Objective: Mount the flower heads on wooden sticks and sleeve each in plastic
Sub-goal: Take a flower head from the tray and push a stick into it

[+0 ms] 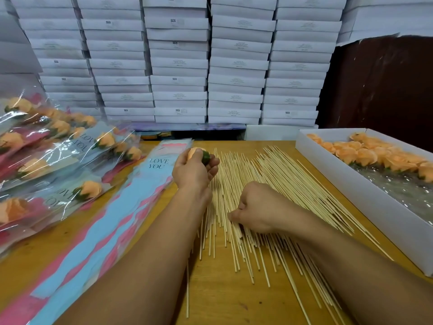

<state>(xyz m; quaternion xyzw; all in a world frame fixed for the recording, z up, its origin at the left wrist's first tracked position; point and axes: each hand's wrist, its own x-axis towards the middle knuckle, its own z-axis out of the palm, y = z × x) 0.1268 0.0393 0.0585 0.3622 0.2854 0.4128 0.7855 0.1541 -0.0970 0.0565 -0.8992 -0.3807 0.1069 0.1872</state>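
Observation:
My left hand [194, 171] grips an orange flower head [195, 153] with a green base, held above the far end of the stick pile. Several thin wooden sticks [264, 184] lie spread across the middle of the wooden table [222, 296]. My right hand [254, 207] rests on the pile with its fingers curled down among the sticks; whether it pinches one I cannot tell. A stack of blue and pink "LOVE YOU" plastic sleeves [112, 221] lies to the left of my left arm. Finished sleeved flowers [54, 156] are heaped at far left.
A long white box [365, 195] at the right holds several loose orange flower heads [375, 156] and crinkled plastic. Stacks of white cartons [178, 64] form a wall behind the table. A dark brown panel [384, 85] stands at back right.

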